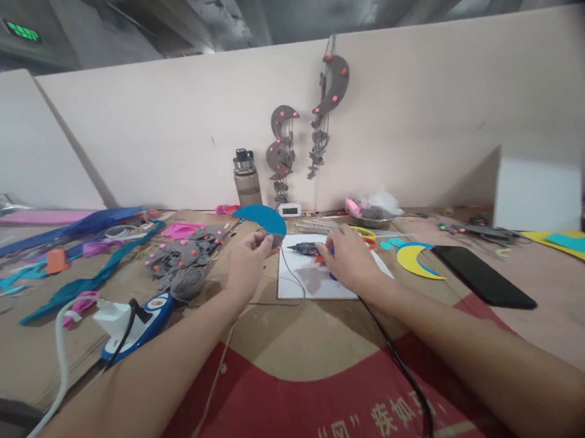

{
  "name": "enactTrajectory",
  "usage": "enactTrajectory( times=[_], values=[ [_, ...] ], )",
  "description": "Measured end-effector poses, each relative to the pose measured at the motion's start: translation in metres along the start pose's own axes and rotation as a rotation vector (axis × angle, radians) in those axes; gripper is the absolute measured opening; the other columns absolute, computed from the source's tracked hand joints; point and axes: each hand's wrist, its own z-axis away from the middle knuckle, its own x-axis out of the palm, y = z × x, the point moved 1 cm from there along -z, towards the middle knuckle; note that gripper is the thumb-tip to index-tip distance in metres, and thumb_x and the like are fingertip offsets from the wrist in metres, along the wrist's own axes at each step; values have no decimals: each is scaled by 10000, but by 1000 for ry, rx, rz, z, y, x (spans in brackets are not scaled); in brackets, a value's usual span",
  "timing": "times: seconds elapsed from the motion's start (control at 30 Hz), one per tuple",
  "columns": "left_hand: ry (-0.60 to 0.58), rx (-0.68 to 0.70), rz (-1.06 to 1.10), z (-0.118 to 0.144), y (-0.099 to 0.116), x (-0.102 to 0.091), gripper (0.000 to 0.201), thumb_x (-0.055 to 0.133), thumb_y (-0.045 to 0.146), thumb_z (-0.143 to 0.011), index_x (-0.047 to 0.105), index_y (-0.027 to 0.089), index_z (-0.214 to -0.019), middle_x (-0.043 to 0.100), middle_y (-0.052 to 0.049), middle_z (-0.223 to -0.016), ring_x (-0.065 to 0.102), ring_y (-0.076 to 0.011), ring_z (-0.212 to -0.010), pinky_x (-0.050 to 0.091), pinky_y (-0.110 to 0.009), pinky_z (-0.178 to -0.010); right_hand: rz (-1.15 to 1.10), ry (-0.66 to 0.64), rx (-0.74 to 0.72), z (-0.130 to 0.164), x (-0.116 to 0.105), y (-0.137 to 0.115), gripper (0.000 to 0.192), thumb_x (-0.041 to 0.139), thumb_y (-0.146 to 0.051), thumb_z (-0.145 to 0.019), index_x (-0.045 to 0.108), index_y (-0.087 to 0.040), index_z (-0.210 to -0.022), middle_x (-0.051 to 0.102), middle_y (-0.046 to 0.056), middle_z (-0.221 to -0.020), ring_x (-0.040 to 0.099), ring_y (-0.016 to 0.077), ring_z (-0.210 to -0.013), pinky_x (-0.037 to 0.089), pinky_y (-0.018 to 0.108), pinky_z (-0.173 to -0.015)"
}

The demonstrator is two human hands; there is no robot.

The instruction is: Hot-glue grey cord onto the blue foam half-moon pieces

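At a cluttered craft table, the left hand (248, 262) pinches a blue crescent cutout (261, 218) by its lower edge, lifted just left of a white sheet (297, 282). The right hand (348, 258) closes over a glue gun (307, 248) resting on that sheet. The cutout looks light, thin and bendable, best held at its edge.

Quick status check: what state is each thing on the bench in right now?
left hand: shut on blue crescent, held above the table
right hand: resting on glue gun, grip unclear
glue gun: lying on white sheet
water bottle: upright, capped
black phone: flat, screen dark
yellow crescent: flat on table
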Motion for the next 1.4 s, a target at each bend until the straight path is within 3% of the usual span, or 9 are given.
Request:
enactTrajectory(
  times=[0.07,0.2,0.33,0.4,0.5,0.6,0.77,0.93,1.4],
  values=[
    [-23,45,-122,6,5,2,219,662,349,-697,658,145,-778,685,-43,-768,642,-160,-699,502,-281,-707,-255,-45,27,4,4,-14,154,529,-328,-805,490,-183,-838,566,100,-917,521,221,-895,424,407,-813],
    [-71,184,-343,18,18,9,161,635,312,-713,698,179,-776,689,-33,-724,622,-171,-692,466,-269,-708,-838,-173,202,16,21,-39,356,608,-317,-728,413,-223,-1011,562,64,-1094,540,167,-1030,426,361,-894],
    [-47,248,-377,23,24,12,101,671,264,-665,716,211,-738,695,-26,-730,611,-196,-790,437,-275,-795,-1229,-252,455,22,27,-48,406,642,-311,-682,374,-237,-978,592,-25,-807,591,120,-679,491,316,-697],
    [-51,242,-378,23,24,12,113,677,262,-662,721,210,-752,697,-31,-739,612,-196,-786,433,-272,-786,-1197,-225,540,22,24,-47,375,642,-341,-682,397,-234,-946,513,-76,-671,502,89,-523,462,264,-556],
    [-92,228,-387,22,22,12,138,651,282,-702,720,193,-782,695,-39,-744,612,-177,-718,441,-258,-716,-1028,-163,466,19,16,-42,235,589,-390,-731,486,-216,-850,452,-71,-641,410,73,-493,364,206,-454],
    [-112,188,-378,21,19,12,171,624,308,-739,708,174,-805,694,-45,-769,627,-172,-714,454,-258,-695,-906,-87,336,17,8,-42,173,538,-369,-775,535,-196,-773,458,-50,-640,383,80,-520,333,211,-476],
    [-122,53,-196,21,14,14,197,657,341,-711,678,155,-775,685,-42,-790,646,-176,-739,497,-293,-749,-831,15,250,17,-1,-47,169,535,-351,-782,568,-186,-760,496,-35,-643,396,105,-590,347,228,-553],
    [-139,-31,-12,22,11,17,213,677,334,-682,647,135,-755,665,-40,-796,628,-162,-785,517,-335,-805,-810,39,277,18,2,-44,206,532,-383,-785,555,-186,-732,525,-30,-640,424,113,-592,348,234,-560],
    [-137,-157,201,30,11,22,173,698,284,-658,602,141,-685,621,-18,-753,608,-140,-764,525,-355,-809,-773,54,322,16,6,-38,170,559,-346,-755,564,-187,-693,538,-34,-618,442,110,-574,345,240,-557]
  ],
)
